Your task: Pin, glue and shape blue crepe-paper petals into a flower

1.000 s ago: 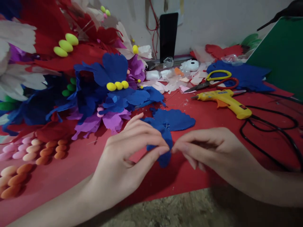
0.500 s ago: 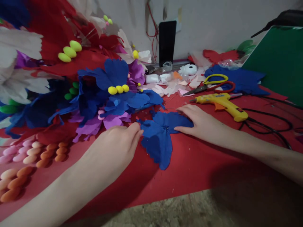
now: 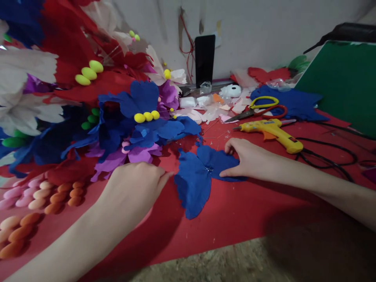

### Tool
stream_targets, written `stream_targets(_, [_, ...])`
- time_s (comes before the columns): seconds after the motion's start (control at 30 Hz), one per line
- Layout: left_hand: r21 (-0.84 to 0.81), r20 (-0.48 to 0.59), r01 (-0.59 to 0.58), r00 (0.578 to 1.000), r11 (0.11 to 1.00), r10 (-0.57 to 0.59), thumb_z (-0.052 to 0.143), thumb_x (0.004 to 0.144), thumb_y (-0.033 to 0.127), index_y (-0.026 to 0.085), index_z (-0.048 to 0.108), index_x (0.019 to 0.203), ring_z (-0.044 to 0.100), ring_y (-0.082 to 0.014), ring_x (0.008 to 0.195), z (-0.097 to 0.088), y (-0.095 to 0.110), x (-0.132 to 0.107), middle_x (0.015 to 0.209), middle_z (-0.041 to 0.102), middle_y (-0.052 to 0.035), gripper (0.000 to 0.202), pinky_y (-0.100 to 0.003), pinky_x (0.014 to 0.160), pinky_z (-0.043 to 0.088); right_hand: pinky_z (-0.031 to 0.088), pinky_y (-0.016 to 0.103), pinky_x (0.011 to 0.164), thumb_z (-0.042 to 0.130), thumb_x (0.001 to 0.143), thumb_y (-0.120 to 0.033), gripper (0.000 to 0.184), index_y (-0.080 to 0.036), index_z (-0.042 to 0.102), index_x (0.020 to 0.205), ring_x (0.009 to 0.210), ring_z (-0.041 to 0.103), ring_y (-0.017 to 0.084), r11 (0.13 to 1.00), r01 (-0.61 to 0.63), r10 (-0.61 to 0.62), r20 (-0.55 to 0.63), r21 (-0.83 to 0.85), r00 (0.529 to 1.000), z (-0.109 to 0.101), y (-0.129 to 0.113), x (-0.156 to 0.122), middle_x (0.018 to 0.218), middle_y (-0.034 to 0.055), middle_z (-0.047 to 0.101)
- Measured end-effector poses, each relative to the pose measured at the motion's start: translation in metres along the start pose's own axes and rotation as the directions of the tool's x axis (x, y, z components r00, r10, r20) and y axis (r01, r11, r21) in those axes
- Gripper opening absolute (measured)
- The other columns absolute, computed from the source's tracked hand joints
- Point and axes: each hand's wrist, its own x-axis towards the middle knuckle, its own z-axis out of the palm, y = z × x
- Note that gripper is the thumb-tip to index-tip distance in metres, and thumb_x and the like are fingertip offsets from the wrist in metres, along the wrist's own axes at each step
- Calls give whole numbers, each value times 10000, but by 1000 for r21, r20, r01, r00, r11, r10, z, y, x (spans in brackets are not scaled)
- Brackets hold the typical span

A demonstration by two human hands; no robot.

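A set of blue paper petals [image 3: 195, 180] lies flat on the red sheet [image 3: 235, 211], joined at the middle. My right hand [image 3: 245, 158] rests on the right petals, thumb and fingers pressing them down near the centre. My left hand [image 3: 133, 188] sits to the left of the petals, fingers curled and pinched at their left edge; what they hold, if anything, is hidden.
A heap of blue, purple, red and white paper flowers [image 3: 132, 109] fills the left. Orange and pink foam beads [image 3: 44, 196] lie at front left. A yellow glue gun [image 3: 274, 131] with black cord [image 3: 331, 156], scissors [image 3: 258, 107], a dark phone [image 3: 205, 58] and a green board [image 3: 343, 82] are behind and right.
Both hands pinched the petals together near the front edge. They then laid them flat and spread them; my right hand now presses the right side, my left moved to the left edge.
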Motion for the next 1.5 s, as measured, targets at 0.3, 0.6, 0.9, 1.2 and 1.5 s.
stream_targets(0.3, [492, 60, -32, 998, 870, 3, 359, 845, 285, 195, 596, 637, 548, -246, 475, 0, 2, 7, 543, 573, -84, 329, -292, 421, 280, 412, 293, 723, 693, 504, -387, 521, -143, 499, 922, 882, 484, 196, 1000, 4, -5, 66, 22, 998, -7, -4, -5, 962, 77, 501])
stream_targets(0.6, [281, -8, -73, 997, 957, 78, 357, 845, 210, 173, 579, 939, 612, -240, 631, 3, 5, 9, 876, 645, -90, 244, -271, 437, 332, 414, 241, 732, 685, 529, -339, 555, -149, 490, 1013, 884, 500, 159, 998, 21, -27, 98, 65, 995, -6, -2, -5, 989, 62, 514])
stream_targets(0.9, [15, 82, -6, 997, 1000, 5, 282, 846, 174, 158, 525, 1089, 633, -247, 823, 8, 14, 10, 1002, 654, -112, 344, -341, 649, 471, 393, 239, 652, 685, 499, -401, 515, -157, 501, 914, 823, 495, 164, 999, 27, -30, 131, 25, 991, -9, -2, -9, 933, 59, 495])
stream_targets(1.2, [-688, 232, 219, 970, 692, -75, 522, 680, 334, 153, 440, 1077, 558, -150, 719, 22, 10, 24, 848, 569, -25, 444, -330, 713, 471, 396, 253, 675, 681, 487, -439, 528, -156, 487, 888, 869, 491, 181, 998, 42, -48, 117, 49, 992, -6, -1, -9, 947, 61, 495])
stream_targets(1.5, [-853, 224, 262, 965, 451, -137, 569, 700, 221, 256, 405, 1223, 567, -169, 980, 20, 14, 19, 1080, 578, -46, 549, -282, 787, 483, 409, 252, 669, 656, 502, -507, 609, -150, 460, 955, 850, 512, 176, 994, 53, -59, 65, 98, 996, -6, 5, -8, 982, 70, 516])
